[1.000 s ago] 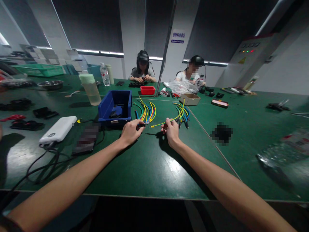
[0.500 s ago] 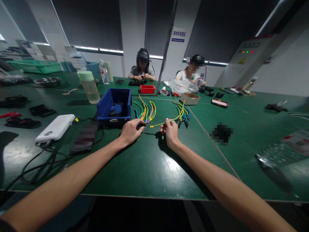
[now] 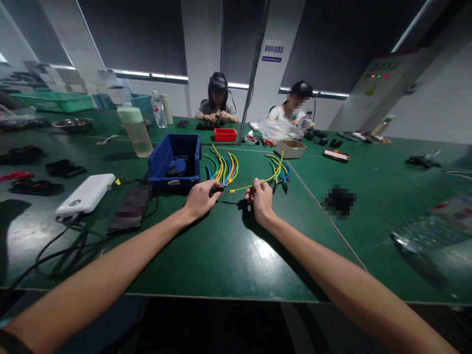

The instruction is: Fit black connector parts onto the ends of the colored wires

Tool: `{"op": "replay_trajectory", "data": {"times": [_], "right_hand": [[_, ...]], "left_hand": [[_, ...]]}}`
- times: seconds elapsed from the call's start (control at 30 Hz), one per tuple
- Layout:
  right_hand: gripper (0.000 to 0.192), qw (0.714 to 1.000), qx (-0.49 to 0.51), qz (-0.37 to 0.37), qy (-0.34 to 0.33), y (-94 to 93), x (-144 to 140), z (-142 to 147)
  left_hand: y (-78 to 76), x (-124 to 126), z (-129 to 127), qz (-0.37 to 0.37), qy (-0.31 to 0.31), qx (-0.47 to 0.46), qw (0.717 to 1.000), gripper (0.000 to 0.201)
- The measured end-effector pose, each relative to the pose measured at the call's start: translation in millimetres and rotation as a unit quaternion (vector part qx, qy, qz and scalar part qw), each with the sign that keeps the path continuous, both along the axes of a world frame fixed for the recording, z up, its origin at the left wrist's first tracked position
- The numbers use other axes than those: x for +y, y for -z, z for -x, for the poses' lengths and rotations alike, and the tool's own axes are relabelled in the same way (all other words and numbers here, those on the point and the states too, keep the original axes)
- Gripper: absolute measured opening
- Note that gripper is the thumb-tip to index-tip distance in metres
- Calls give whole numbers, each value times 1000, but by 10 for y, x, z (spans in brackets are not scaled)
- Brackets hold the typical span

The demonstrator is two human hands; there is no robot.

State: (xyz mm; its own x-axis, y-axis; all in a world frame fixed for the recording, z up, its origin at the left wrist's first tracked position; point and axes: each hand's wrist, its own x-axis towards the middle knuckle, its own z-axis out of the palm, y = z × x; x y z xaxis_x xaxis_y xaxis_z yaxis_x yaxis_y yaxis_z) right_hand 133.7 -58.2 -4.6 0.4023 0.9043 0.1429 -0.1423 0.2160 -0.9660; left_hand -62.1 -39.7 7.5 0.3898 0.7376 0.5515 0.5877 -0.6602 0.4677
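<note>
Under your forearms the green table (image 3: pixel 221 255) shows a smooth, semi-glossy mat with glare patches; the yellow wire (image 3: pixel 254 184) you pinch has shiny plastic sheathing, the blue bin (image 3: pixel 162 164) is moulded glossy plastic, the white power bank (image 3: pixel 88 194) smooth plastic.

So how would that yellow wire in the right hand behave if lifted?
Probably floppy: the yellow wire curves loosely past the right hand. Likely light, being thin. Its free end would likely droop.
</note>
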Motion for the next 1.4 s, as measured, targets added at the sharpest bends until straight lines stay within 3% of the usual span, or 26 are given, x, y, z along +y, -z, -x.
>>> {"op": "replay_trajectory", "data": {"times": [0.67, 1.0, 1.4], "right_hand": [[34, 1000, -7, -9, -3, 11, 6, 2], [34, 1000, -6, -16, 1, 20, 4, -3], [35, 1000, -5, -14, 1, 11, -3, -2]], "left_hand": [[-25, -22, -7, 24, 4, 15, 1000, 13], [-47, -44, -16, 4, -24, 33, 999, 13], [-61, -36, -28, 27, 17, 9, 999, 10]]}}
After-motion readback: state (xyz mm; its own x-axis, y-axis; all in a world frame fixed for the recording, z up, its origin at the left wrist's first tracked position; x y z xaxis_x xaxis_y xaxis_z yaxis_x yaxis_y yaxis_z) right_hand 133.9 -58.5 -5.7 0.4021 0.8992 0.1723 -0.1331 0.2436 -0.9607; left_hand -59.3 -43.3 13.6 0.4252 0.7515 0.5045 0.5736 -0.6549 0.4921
